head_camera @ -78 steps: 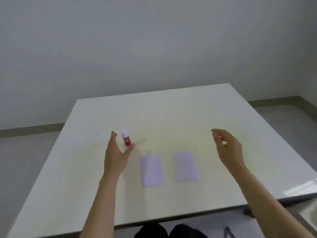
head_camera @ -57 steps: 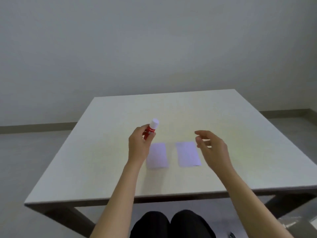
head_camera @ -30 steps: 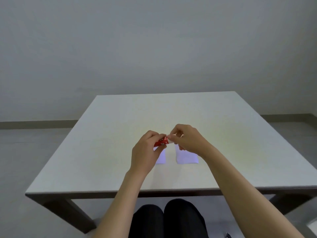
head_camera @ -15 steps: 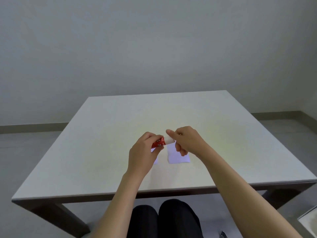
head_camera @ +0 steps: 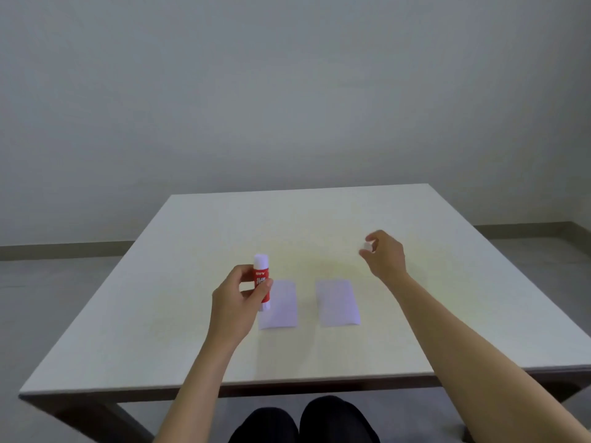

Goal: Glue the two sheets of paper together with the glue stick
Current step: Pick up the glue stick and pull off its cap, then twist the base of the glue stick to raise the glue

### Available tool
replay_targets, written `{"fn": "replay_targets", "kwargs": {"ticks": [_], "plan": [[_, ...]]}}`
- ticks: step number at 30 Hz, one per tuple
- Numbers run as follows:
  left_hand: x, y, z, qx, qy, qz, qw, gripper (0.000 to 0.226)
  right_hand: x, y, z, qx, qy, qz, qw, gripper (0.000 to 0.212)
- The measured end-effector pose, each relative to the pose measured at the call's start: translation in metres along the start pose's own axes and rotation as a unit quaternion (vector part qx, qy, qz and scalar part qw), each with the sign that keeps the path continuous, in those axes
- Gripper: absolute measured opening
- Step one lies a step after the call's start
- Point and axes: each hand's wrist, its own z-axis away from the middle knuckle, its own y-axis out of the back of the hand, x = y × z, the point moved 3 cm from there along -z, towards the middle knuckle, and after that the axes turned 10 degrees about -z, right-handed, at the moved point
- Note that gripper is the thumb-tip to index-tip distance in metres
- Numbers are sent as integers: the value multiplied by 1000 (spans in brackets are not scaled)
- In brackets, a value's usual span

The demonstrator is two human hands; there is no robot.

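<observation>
Holding the glue stick upright, left hand sits just beside the left paper sheet; right hand pinches its cap.

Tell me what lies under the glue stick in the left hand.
The glue stick, upright in the left hand, hangs over the near-left part of the left sheet on the table. Stick and fingers cover that sheet's left edge, so nothing there shows.

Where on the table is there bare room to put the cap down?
The right hand pinches the cap over bare table right of the right sheet; the far half and left side are also bare. It is crowded around the left sheet, left hand and glue stick.
</observation>
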Motion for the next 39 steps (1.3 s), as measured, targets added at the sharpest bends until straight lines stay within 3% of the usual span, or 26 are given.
{"fn": "replay_targets", "kwargs": {"ticks": [3, 8, 12, 14, 16, 18, 20, 22, 24, 28, 32, 36, 39], "plan": [[-7, 4, -1, 15, 35, 82, 996, 14, 24, -9, -3, -24, -10, 96, 995, 23], [-6, 3, -7, 33, 69, 207, 975, 27, 33, -18, 0, -25, 9, 152, 988, 30], [0, -1, -11, 21, 77, 238, 968, 23, 28, -14, 8, -58, 21, 186, 981, 47], [4, -4, -14, 17, 77, 241, 967, 21, 10, -13, 17, -30, 70, 189, 979, 56], [11, -9, -18, 17, 81, 255, 963, 19, -19, -17, 34, -4, 144, 102, 984, 49], [19, -16, -22, 14, 87, 311, 946, 15, -48, -27, 56, -52, 136, -46, 988, 30], [28, -25, -24, 9, 94, 377, 921, 12, -68, -42, 79, -182, 20, -194, 964, 27], [32, -32, -23, -11, 103, 433, 896, 12, -78, -53, 98, -285, -103, -276, 912, 51], [33, -34, -20, -52, 107, 465, 877, 16, -80, -55, 106, -295, -137, -304, 895, 65], [30, -27, -18, -90, 91, 458, 880, 20, -75, -47, 104, -278, -133, -336, 890, 55], [30, -24, -19, -108, 93, 457, 878, 24, -71, -44, 101, -302, -188, -378, 855, 65], [31, -23, -18, -120, 85, 454, 879, 24, -66, -42, 100, -324, -138, -381, 855, 53], [31, -21, -19, -109, 82, 446, 885, 24, -64, -39, 102, -319, -21, -381, 867, 32]]}}
